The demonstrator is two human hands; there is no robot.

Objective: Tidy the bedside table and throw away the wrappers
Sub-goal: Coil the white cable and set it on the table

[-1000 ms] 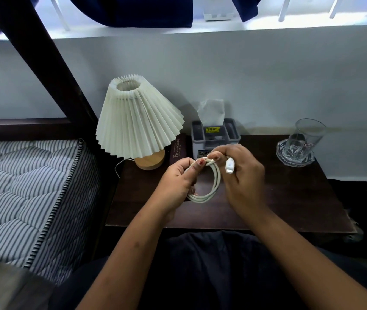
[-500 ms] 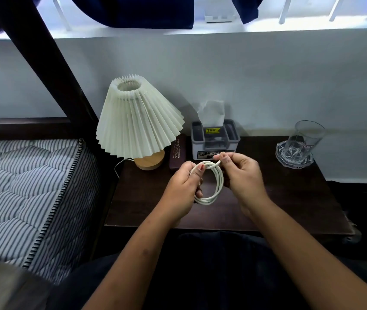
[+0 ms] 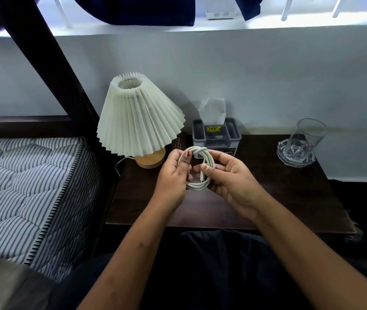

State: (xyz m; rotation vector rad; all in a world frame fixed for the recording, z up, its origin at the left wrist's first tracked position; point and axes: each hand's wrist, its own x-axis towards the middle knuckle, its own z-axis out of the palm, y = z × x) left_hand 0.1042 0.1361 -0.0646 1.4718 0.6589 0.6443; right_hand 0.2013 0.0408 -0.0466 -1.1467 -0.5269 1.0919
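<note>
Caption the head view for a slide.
Coiled white cable held by left hand and right hand over the table, between lamp and glass.

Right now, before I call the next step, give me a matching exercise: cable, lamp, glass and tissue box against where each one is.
Things:
1 cable
2 lamp
3 glass
4 tissue box

Places:
A on a clear coaster, right rear of the table
B coiled, held by the left hand and right hand
C rear middle, against the wall
D left rear, next to the bed

Pairs: 1-B; 2-D; 3-A; 4-C
</note>
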